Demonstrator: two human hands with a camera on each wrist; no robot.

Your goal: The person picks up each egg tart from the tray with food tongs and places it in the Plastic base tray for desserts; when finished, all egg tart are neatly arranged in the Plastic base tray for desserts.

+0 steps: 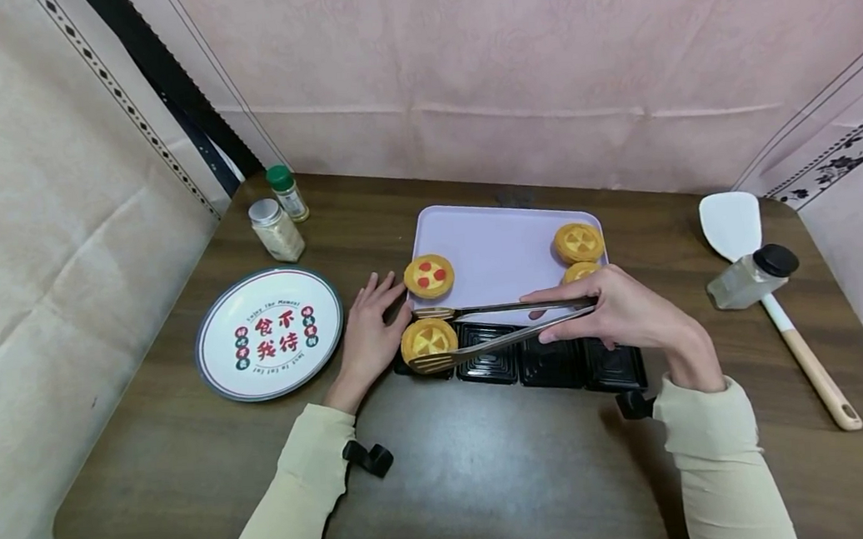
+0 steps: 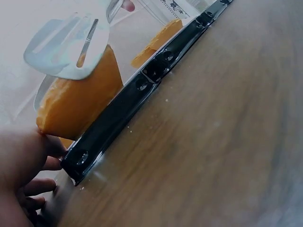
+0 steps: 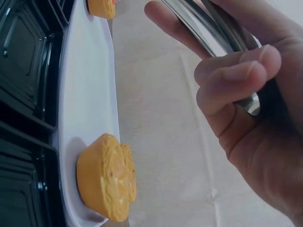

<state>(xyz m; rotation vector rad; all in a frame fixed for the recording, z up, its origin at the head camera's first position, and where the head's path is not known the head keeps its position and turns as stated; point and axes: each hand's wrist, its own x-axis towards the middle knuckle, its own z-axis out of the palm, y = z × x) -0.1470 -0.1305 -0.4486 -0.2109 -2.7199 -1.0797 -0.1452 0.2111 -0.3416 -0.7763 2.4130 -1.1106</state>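
Observation:
My right hand holds metal tongs by the joined end, with the fingers wrapped round them in the right wrist view. The tongs' slotted heads lie on either side of a lattice-topped tart. This tart sits at the left end of a black baking tray with several square compartments. My left hand spreads its fingers beside that end; in the left wrist view its thumb and fingertips are at the tray's corner. Behind lies a lavender tray with a red-dotted tart on its left.
Two more tarts are on the lavender tray's right side. A white plate with red lettering is at left, before a white-capped jar and a green-capped bottle. At right, a black-capped jar is beside a white spatula.

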